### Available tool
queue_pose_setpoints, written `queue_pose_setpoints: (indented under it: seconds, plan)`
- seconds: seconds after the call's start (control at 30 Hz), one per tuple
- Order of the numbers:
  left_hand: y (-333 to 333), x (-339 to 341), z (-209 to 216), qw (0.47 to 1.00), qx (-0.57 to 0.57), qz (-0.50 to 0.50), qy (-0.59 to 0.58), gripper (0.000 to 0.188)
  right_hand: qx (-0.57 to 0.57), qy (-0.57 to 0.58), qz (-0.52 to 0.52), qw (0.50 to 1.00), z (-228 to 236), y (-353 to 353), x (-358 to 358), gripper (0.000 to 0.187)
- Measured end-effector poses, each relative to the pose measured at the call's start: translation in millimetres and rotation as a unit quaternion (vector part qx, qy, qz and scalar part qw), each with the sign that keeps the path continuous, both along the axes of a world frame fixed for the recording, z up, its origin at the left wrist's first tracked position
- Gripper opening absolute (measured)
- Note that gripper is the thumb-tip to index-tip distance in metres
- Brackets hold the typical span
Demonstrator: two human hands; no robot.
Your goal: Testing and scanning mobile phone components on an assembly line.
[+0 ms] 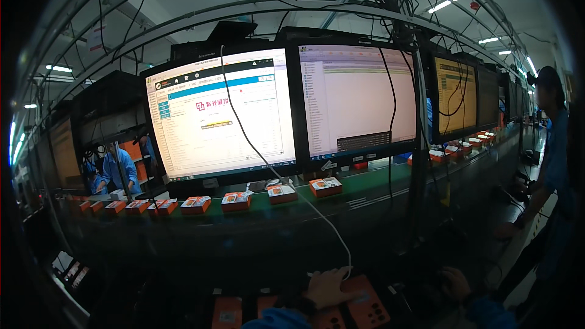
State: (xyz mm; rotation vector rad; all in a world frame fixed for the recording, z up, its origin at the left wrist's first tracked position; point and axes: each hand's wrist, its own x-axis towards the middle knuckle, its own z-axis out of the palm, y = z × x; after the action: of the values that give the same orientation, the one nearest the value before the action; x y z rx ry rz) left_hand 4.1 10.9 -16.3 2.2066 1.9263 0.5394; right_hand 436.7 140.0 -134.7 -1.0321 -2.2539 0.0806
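Observation:
Low in the middle, my left hand [329, 288] lies with its fingers spread at the top of an orange box [368, 304]. A thin white cable [334, 229] hangs from above and reaches down to these fingers; whether they touch it I cannot tell. More orange boxes, one of them a box with a pale label [227, 314], lie beside and partly under my left forearm. To the right, my right hand [456, 283] rests on the dark worktop, fingers curled. Whatever is under it is lost in shadow.
Two lit monitors [222, 113] [359, 97] stand ahead. Below them, a green conveyor belt [378, 178] carries several orange boxes [236, 201]. Black cables hang from the overhead frame. A person [551, 164] stands at the right; another person in blue [119, 170] is beyond the belt.

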Motion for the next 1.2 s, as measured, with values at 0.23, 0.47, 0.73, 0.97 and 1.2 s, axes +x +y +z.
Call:
queue_pose_setpoints:
  seconds: [0.23,0.47,0.73,0.97,1.2]
  plan:
    - [2.7,-1.8,0.4,1.0,-0.018,-0.001,0.0,0.101,-0.004,0.007,0.004,1.0,4.4,-3.3,-1.5,0.049]
    - [2.3,-2.3,-1.3,1.0,-0.007,0.001,0.001,0.103,-0.015,0.003,0.013,1.0,6.0,-6.3,-0.4,0.053]
    - [0.8,-0.8,2.7,1.0,-0.007,-0.003,0.005,0.103,-0.013,0.01,0.011,1.0,6.8,-6.8,-1.4,0.056]
    - [0.1,-0.7,3.4,1.0,-0.019,-0.005,-0.006,0.104,-0.009,0.0,0.01,1.0,8.7,-10.3,0.3,0.052]
    - [-0.6,-0.8,3.4,1.0,-0.024,0.0,-0.008,0.107,-0.023,-0.011,0.002,1.0,9.2,-8.9,-0.2,0.052]
